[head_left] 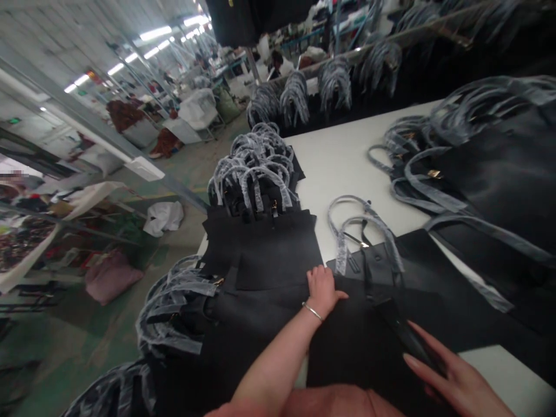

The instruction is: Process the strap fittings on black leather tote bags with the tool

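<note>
My left hand [322, 288] lies palm down on the upper part of a black leather-like bag panel [343, 341], its thumb stretched out to the right. A thin bracelet [313, 311] circles that wrist. Between the thumb and fingers of my right hand [456, 376] is a long black piece [406, 333], held tilted over the panel; its exact kind cannot be made out. Just beyond rise two plastic-wrapped handles [369, 223], with a small metal clasp [364, 245] between them. Left of my left hand lies another black bag panel [278, 249].
Black bags with wrapped handles [254, 168] are piled along the table's left side, and more bags [490, 162] lie at the right. White tabletop [334, 150] shows between them. Behind, a rail [313, 70] carries more wrapped handles. A metal post [182, 191] stands left.
</note>
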A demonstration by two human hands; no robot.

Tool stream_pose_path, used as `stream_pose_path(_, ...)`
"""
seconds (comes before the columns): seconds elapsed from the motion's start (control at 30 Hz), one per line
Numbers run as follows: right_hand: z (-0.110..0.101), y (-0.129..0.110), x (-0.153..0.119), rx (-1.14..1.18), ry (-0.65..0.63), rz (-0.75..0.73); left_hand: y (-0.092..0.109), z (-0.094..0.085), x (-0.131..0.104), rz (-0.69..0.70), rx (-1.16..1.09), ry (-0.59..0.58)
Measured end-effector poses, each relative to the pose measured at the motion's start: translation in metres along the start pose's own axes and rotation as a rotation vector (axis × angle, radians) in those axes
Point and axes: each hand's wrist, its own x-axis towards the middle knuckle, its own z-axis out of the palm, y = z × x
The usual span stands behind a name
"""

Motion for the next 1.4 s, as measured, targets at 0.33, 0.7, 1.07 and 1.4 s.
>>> stream_pose_path(0.33,-0.001,0.033,-0.016,0.210,0.187,0.043,0.012,-0.011,0.019,0.239,-0.055,-0.175)
stream_pose_path(0.7,-0.010,0.049,-0.027,0.180,0.274,0.086,-0.074,-0.177,0.037,0.327,-0.308,0.319)
stream_pose_path(1.07,-0.001,0.050,-0.027,0.135,0.165,0.091,-0.188,-0.256,0.103,-0.147,0.231,0.830)
stream_pose_path(1.4,-0.010,-0.028,0.028,0.035,0.078,0.021,0.014,0.033,0.008,0.508,-0.245,0.025)
